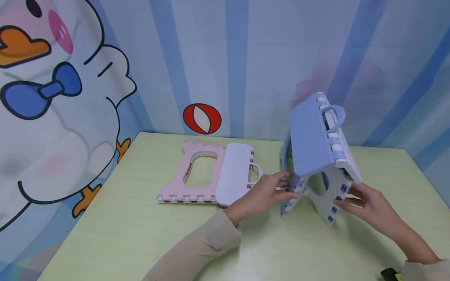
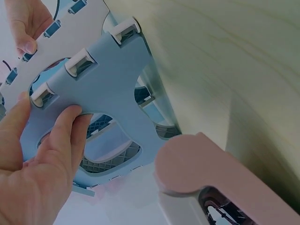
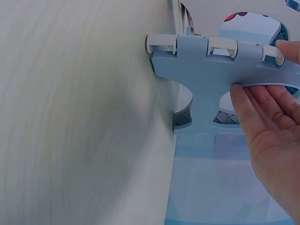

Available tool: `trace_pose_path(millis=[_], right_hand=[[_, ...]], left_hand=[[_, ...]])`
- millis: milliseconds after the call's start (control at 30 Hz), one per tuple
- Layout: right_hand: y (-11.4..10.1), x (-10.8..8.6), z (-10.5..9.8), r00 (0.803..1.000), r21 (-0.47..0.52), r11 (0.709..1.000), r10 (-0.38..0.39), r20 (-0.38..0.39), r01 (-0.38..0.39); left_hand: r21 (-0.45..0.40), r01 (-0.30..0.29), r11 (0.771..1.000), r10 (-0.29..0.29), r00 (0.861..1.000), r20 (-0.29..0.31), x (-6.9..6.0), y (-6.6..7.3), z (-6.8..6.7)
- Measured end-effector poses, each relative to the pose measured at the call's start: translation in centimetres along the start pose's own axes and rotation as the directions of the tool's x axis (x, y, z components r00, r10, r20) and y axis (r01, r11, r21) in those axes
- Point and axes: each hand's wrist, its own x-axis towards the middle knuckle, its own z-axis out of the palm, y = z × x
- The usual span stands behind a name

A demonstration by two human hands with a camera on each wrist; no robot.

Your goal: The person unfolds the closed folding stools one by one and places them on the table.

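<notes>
A blue and white folding stool [image 1: 311, 136] stands half folded on the right side of the table, its top tilted up in a peak and its handle at the upper right. My left hand [image 1: 261, 193] grips the edge of its left leg panel. From the other side, my right hand [image 1: 372, 207] holds the right leg panel. The left wrist view shows the thumb and fingers of the left hand [image 2: 47, 164] around the blue leg panel [image 2: 112, 84]. In the right wrist view, fingers of the right hand [image 3: 272, 122] reach into the cut-out of a leg panel [image 3: 206, 89].
A pink and white folding stool [image 1: 235, 171] lies folded flat on the pale green table [image 1: 123, 218], left of the blue one and close to my left wrist. A printed curtain [image 1: 267, 70] hangs behind the table. A small black and yellow object [image 1: 388, 274] shows by my right cuff.
</notes>
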Motion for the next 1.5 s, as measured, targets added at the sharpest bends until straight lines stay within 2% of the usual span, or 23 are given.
trace_pose_path(millis=[167,433,833,1500], right_hand=[[0.08,-0.15,-0.07,1.000,0.002,1.000,0.003,-0.002,-0.003],[0.06,-0.26,-0.29,0.998,-0.041,0.998,0.055,0.003,-0.055],[0.30,-0.48,-0.45,1.000,0.006,1.000,0.024,0.001,-0.024],[0.52,-0.70,-0.85,1.000,0.003,1.000,0.012,0.000,-0.012]], left_hand=[[0.010,0.002,1.000,-0.002,1.000,0.006,0.02,-0.05,-0.05],[0.020,0.010,1.000,-0.010,1.000,0.016,-0.02,0.01,-0.09],[0.012,0.009,1.000,-0.010,1.000,0.020,-0.03,0.09,-0.20],[0.033,-0.005,0.999,0.004,1.000,0.021,-0.11,0.20,-0.39]])
